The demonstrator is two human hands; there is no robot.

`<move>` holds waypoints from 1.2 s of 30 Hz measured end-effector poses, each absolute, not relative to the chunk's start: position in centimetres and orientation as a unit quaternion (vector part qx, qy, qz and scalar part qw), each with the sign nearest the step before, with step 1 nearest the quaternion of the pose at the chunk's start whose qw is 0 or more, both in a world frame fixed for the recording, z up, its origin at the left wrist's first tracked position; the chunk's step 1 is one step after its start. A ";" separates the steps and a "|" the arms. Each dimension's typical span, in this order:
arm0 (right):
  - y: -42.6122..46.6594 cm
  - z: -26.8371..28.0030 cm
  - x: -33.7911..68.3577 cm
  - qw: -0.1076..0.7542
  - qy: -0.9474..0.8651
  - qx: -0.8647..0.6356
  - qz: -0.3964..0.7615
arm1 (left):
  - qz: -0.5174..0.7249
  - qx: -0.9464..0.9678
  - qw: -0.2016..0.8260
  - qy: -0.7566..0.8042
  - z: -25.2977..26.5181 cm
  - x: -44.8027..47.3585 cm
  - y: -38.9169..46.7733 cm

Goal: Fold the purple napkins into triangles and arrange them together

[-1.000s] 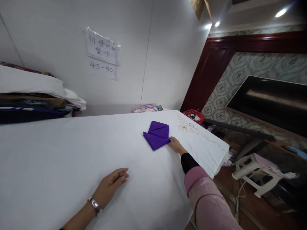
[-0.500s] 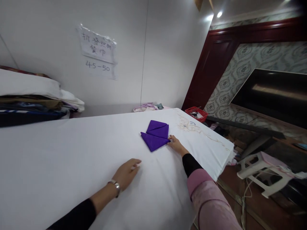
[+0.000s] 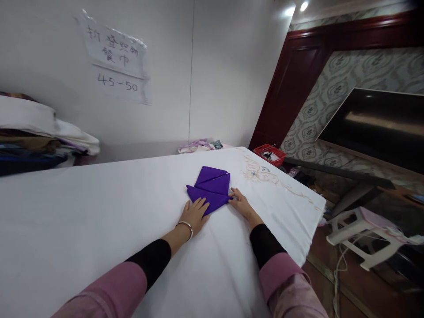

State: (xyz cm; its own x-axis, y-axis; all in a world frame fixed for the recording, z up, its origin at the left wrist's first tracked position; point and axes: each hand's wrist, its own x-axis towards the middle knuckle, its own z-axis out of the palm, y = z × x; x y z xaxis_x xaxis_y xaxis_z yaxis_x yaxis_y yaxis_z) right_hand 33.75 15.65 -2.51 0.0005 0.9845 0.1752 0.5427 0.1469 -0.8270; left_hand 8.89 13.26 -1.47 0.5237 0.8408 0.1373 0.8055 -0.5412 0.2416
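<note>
A folded purple cloth napkin point(image 3: 212, 183) lies on the white tablecloth point(image 3: 115, 212), with layered flaps and pointed corners at its left and right. My left hand point(image 3: 194, 215) rests on the near edge of the napkin, fingers stretched out flat over the lower flap. At the right corner, my right hand point(image 3: 241, 204) has the small tip of the napkin between thumb and fingers. Part of the near corner is hidden under my left fingers.
Stacked folded fabrics point(image 3: 39, 132) sit at the far left. Crumpled cloths point(image 3: 198, 145) and a red basket point(image 3: 270, 155) are beyond the table's far edge. To the right stand a plastic stool point(image 3: 367, 234) and a dark screen point(image 3: 377, 128). A handwritten paper sign point(image 3: 115, 62) hangs on the wall.
My left hand has moved forward and right from the bare tablecloth onto the napkin's near flap. My right hand stays at the napkin's right corner. The view has shifted slightly.
</note>
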 end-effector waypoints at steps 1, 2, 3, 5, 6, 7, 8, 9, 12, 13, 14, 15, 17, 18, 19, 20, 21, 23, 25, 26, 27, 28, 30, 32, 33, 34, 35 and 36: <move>15.6 -2.5 33.8 0.396 -0.651 -0.584 0.280 | 0.118 0.868 0.079 0.476 -1.6 8.9 13.4; 15.6 -2.5 33.8 0.399 -0.654 -0.580 0.278 | 0.119 0.867 0.082 0.477 -1.8 8.9 13.6; 15.6 -2.5 33.8 0.401 -0.657 -0.576 0.275 | 0.121 0.867 0.084 0.477 -1.9 9.0 13.6; 15.7 -2.5 33.9 0.398 -0.663 -0.574 0.269 | 0.130 0.866 0.085 0.475 -2.1 9.0 13.7; 15.7 -2.5 33.9 0.393 -0.666 -0.577 0.265 | 0.134 0.866 0.086 0.474 -2.2 9.1 13.7; 15.8 -2.6 33.8 0.384 -0.668 -0.582 0.259 | 0.135 0.866 0.088 0.473 -2.2 9.1 13.7; 15.9 -2.6 33.8 0.372 -0.671 -0.590 0.252 | 0.134 0.866 0.089 0.474 -2.2 9.1 13.7; 16.0 -2.6 33.7 0.358 -0.672 -0.600 0.245 | 0.132 0.865 0.089 0.476 -2.2 9.1 13.7; 16.2 -2.6 33.4 0.334 -0.672 -0.623 0.221 | 0.126 0.863 0.092 0.480 -2.1 9.0 13.7; 16.3 -2.6 33.3 0.336 -0.671 -0.625 0.215 | 0.125 0.863 0.092 0.481 -2.1 9.0 13.7; 16.4 -2.6 33.2 0.342 -0.671 -0.624 0.210 | 0.125 0.863 0.091 0.481 -2.1 9.0 13.7; 16.4 -2.7 33.1 0.351 -0.670 -0.620 0.206 | 0.124 0.863 0.090 0.482 -2.1 9.0 13.7; 16.5 -2.7 33.0 0.370 -0.666 -0.615 0.201 | 0.122 0.863 0.087 0.483 -2.1 9.0 13.7; 16.6 -2.8 33.0 0.374 -0.665 -0.616 0.197 | 0.121 0.862 0.087 0.484 -2.1 9.0 13.7; 16.7 -2.8 33.0 0.373 -0.662 -0.621 0.192 | 0.122 0.862 0.087 0.484 -2.1 9.0 13.7; 16.7 -2.9 33.1 0.369 -0.660 -0.628 0.185 | 0.124 0.862 0.087 0.484 -2.0 9.1 13.7; 16.8 -3.0 33.1 0.362 -0.657 -0.637 0.178 | 0.126 0.861 0.088 0.484 -2.0 9.1 13.7; 16.8 -3.1 33.2 0.344 -0.653 -0.654 0.165 | 0.127 0.862 0.090 0.483 -1.9 9.1 13.7; 16.8 -3.1 33.2 0.329 -0.650 -0.667 0.153 | 0.124 0.861 0.092 0.484 -1.9 9.1 13.7; 16.8 -3.1 33.1 0.324 -0.648 -0.674 0.145 | 0.123 0.861 0.093 0.485 -1.9 9.1 13.7; 16.7 -3.0 33.0 0.320 -0.643 -0.682 0.136 | 0.123 0.861 0.093 0.485 -1.9 9.1 13.8; 16.7 -3.0 32.9 0.316 -0.636 -0.693 0.127 | 0.125 0.860 0.093 0.485 -1.9 9.1 13.8; 16.6 -3.0 32.8 0.316 -0.617 -0.712 0.113 | 0.127 0.860 0.095 0.485 -1.8 9.1 13.7; 16.6 -3.0 33.0 0.324 -0.603 -0.721 0.110 | 0.126 0.861 0.097 0.483 -1.7 9.1 13.7; 16.7 -3.0 33.1 0.332 -0.597 -0.722 0.110 | 0.125 0.861 0.098 0.483 -1.7 9.1 13.7; 16.7 -3.0 33.3 0.340 -0.593 -0.722 0.110 | 0.123 0.862 0.099 0.482 -1.6 9.1 13.7; 16.6 -3.0 33.5 0.349 -0.588 -0.722 0.108 | 0.122 0.862 0.099 0.482 -1.6 9.1 13.7; 16.6 -3.0 33.7 0.357 -0.583 -0.722 0.105 | 0.120 0.862 0.099 0.482 -1.6 9.1 13.7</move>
